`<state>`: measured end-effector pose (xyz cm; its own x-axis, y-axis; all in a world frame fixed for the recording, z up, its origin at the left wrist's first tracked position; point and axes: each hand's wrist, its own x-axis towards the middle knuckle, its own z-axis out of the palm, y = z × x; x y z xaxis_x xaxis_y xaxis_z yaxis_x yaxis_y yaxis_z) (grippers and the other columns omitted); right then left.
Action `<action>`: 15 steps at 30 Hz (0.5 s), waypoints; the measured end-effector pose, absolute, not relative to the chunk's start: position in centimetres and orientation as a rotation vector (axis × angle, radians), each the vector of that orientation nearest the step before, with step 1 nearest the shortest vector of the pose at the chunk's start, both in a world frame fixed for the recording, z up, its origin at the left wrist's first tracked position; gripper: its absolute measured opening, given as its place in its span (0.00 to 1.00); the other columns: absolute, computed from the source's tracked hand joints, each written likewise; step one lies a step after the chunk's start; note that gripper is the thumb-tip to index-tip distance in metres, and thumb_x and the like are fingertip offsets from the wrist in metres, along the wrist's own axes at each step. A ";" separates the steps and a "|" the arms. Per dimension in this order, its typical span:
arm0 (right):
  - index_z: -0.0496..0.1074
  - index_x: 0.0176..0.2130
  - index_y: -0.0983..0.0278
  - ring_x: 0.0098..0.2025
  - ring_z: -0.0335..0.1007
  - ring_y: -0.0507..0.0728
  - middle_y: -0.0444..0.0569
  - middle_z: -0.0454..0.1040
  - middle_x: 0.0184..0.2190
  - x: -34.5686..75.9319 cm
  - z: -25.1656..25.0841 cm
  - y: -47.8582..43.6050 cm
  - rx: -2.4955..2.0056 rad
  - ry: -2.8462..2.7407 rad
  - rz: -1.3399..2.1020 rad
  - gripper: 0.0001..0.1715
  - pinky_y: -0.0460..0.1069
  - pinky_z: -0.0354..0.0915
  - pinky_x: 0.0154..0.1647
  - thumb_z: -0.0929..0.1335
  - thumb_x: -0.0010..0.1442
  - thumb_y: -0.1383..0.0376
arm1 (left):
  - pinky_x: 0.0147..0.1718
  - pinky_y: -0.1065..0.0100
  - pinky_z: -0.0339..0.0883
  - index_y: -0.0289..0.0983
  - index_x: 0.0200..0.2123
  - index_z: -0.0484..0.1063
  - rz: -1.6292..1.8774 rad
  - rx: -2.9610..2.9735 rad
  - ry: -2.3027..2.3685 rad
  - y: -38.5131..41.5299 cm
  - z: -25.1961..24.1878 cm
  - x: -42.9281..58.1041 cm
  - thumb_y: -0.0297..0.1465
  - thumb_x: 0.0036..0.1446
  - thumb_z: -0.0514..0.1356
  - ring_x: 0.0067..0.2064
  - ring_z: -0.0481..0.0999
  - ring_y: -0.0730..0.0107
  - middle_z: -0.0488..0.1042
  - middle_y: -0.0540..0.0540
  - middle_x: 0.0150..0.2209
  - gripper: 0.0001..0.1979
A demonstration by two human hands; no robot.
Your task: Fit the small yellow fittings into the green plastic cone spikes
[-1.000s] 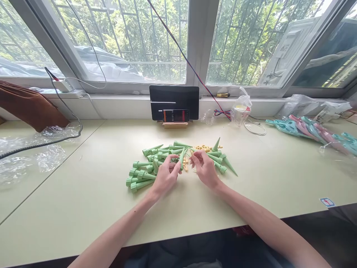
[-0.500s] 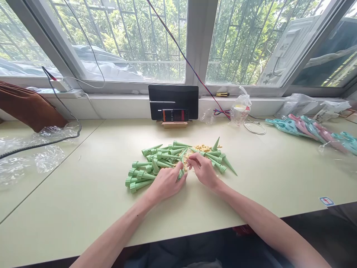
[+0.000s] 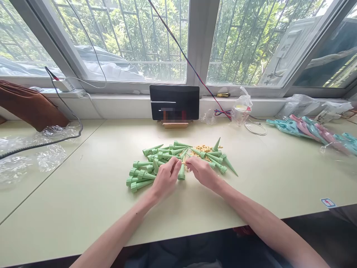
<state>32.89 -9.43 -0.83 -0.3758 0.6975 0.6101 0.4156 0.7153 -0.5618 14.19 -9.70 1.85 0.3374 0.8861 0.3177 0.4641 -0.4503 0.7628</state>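
A heap of green cone-shaped plastic spikes (image 3: 147, 169) lies on the pale green table (image 3: 83, 193), with a small pile of tan plastic pieces (image 3: 203, 149) behind it. My left hand (image 3: 166, 178) is closed on one green spike (image 3: 182, 172), which points away from me. My right hand (image 3: 201, 172) pinches a small tan piece at the side of that spike, fingertips almost touching the left hand's.
A dark tablet (image 3: 174, 102) with a phone in front leans against the window sill. Clear plastic sheeting (image 3: 33, 156) and a grey cable (image 3: 41, 143) lie at left. A bagged cup (image 3: 240, 108) and teal and pink plastic items (image 3: 309, 130) lie at right.
The hands have drawn together over the heap. The right hand brought a tan piece to the green spike in the left hand, which turned the spike slightly.
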 end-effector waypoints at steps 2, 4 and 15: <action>0.67 0.40 0.61 0.31 0.67 0.53 0.47 0.70 0.31 32.8 -0.7 -9.6 -0.850 -2.012 0.434 0.10 0.49 0.67 0.35 0.58 0.70 0.68 | 0.25 0.72 0.52 0.39 0.28 0.59 1.026 2.030 1.158 -9.7 1.6 14.2 0.38 0.69 0.48 0.23 0.55 0.75 0.58 0.55 0.22 0.16; 0.67 0.41 0.61 0.31 0.69 0.53 0.46 0.71 0.31 32.6 -0.4 -9.8 -0.873 -1.928 0.535 0.08 0.50 0.69 0.36 0.59 0.70 0.65 | 0.25 0.72 0.53 0.38 0.28 0.59 1.042 2.008 1.153 -9.6 1.5 14.2 0.38 0.68 0.48 0.24 0.55 0.75 0.58 0.54 0.23 0.16; 0.70 0.42 0.62 0.27 0.71 0.52 0.44 0.72 0.28 32.0 0.8 -10.4 -0.820 -1.607 0.968 0.14 0.50 0.72 0.31 0.63 0.68 0.54 | 0.29 0.72 0.60 0.37 0.35 0.67 1.080 2.033 1.117 -9.8 1.7 14.3 0.37 0.68 0.50 0.27 0.64 0.74 0.67 0.52 0.27 0.12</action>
